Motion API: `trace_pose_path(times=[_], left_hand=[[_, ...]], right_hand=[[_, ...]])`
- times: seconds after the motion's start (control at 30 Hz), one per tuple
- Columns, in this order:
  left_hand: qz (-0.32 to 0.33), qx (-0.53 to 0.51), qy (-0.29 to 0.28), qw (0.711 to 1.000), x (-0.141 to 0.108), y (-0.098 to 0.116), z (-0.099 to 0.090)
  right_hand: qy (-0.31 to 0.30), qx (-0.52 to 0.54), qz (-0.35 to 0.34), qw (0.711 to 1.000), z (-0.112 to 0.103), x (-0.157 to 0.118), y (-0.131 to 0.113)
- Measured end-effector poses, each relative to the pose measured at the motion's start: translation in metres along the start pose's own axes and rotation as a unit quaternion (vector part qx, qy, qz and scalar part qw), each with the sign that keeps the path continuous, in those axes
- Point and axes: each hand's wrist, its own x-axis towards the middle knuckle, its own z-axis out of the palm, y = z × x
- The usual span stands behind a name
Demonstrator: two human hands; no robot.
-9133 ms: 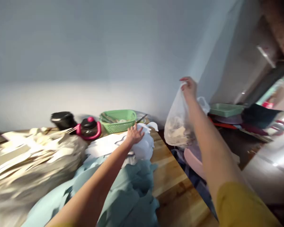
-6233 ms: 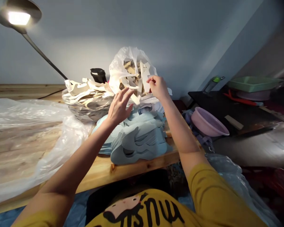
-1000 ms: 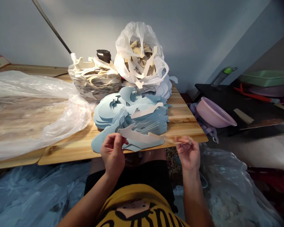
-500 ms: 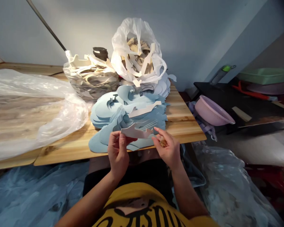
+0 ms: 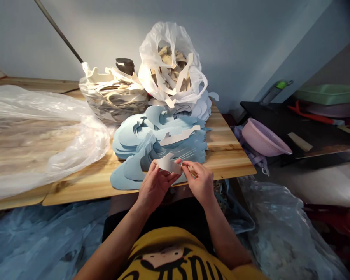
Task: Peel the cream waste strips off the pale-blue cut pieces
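My left hand (image 5: 155, 187) is closed on a pale, curved cut-out piece (image 5: 168, 164), thumb in front and fingers behind it. At the right end of that piece, my right hand (image 5: 201, 182) pinches with thumb and forefinger. Its other fingers are curled, and whatever lies in the palm is mostly hidden. Just beyond both hands spreads a pile of light blue cut-outs (image 5: 128, 136) in overlapping layers. On top of this pile rests a second pale cut-out piece (image 5: 181, 136).
Behind the pile stand a clear bag of cream pieces (image 5: 113, 103) and a white plastic bag (image 5: 151, 42) of scraps. Plastic sheeting (image 5: 84, 136) covers the left part of the wooden table (image 5: 233, 159). A pink basin (image 5: 264, 138) sits beyond the right edge.
Both hands have come closer together. My right hand has moved left and its fingers have closed at the piece's right end. The piece has turned and now looks more curved.
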Motion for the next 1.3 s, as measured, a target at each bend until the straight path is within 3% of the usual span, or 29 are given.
trace_pose_path(times=[0.23,0.4,0.57,0.67,0.83,1.0,1.07,1.13,1.3], left_hand=[[-0.011,-0.023,-0.014,1.000,0.004,-0.002,-0.010],[0.010,-0.018,-0.022,1.000,0.003,-0.005,-0.011],[0.068,-0.056,-0.023,0.996,0.001,-0.009,-0.006],[0.073,-0.062,-0.021,0.995,-0.002,-0.012,-0.004],[0.075,-0.043,-0.045,0.995,-0.008,-0.012,-0.002],[0.123,-0.035,0.003,0.992,-0.012,0.003,-0.003],[0.108,-0.025,0.010,0.994,-0.012,0.008,-0.004],[0.090,-0.017,0.007,0.996,-0.012,0.008,-0.003],[0.069,-0.017,-0.011,0.997,-0.012,0.003,0.001]], right_hand=[[-0.010,0.020,0.009,1.000,0.000,-0.005,-0.001],[-0.006,-0.037,-0.033,0.999,0.000,-0.009,-0.001],[0.051,-0.060,-0.032,0.996,0.002,-0.011,0.000],[0.095,-0.027,0.030,0.995,0.004,-0.012,-0.002],[0.113,0.075,0.182,0.974,0.005,-0.014,-0.001],[0.162,0.165,0.263,0.937,-0.005,-0.014,0.018],[0.161,0.156,0.240,0.945,-0.012,-0.013,0.016],[0.145,0.106,0.173,0.968,-0.018,-0.012,0.007],[0.039,0.044,-0.004,0.998,-0.020,-0.003,-0.017]])
